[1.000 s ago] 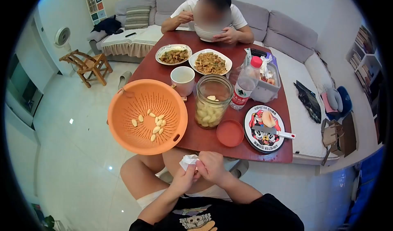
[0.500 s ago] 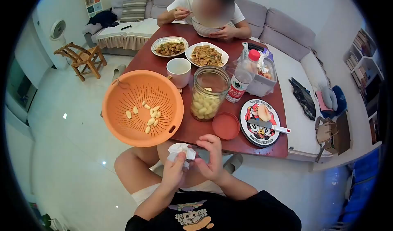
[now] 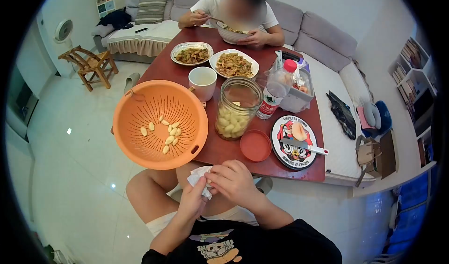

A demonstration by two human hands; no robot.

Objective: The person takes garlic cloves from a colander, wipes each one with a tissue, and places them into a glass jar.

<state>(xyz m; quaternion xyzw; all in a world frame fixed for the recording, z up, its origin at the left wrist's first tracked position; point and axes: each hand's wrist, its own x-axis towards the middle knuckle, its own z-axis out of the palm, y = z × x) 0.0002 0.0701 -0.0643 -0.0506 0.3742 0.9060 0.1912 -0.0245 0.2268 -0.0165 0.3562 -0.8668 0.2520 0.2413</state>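
My left hand [image 3: 190, 201] is closed on a crumpled white tissue [image 3: 200, 176], just below the table's front edge. Against the tissue's right side, my right hand [image 3: 232, 182] has its fingers bent together; what they pinch, if anything, is hidden. An orange colander [image 3: 129, 137] with several peeled cloves [image 3: 171, 132] in it stands beyond my left hand. Past my right hand are a glass jar [image 3: 234, 119] of pale cloves, open at the top, and a round red lid [image 3: 255, 146].
A plate [image 3: 285, 158] at the right bears a knife [image 3: 299, 143] and a fruit piece. Farther back are a white cup [image 3: 202, 84], a bottle [image 3: 274, 95], a grey container [image 3: 297, 100] and two food dishes. Across the table [image 3: 210, 147] a person [image 3: 266, 18] holds a bowl.
My right hand came off the tissue with its fingers spread, then closed in on it again. My left hand kept hold of the tissue. The person opposite has lifted the utensil from the bowl.
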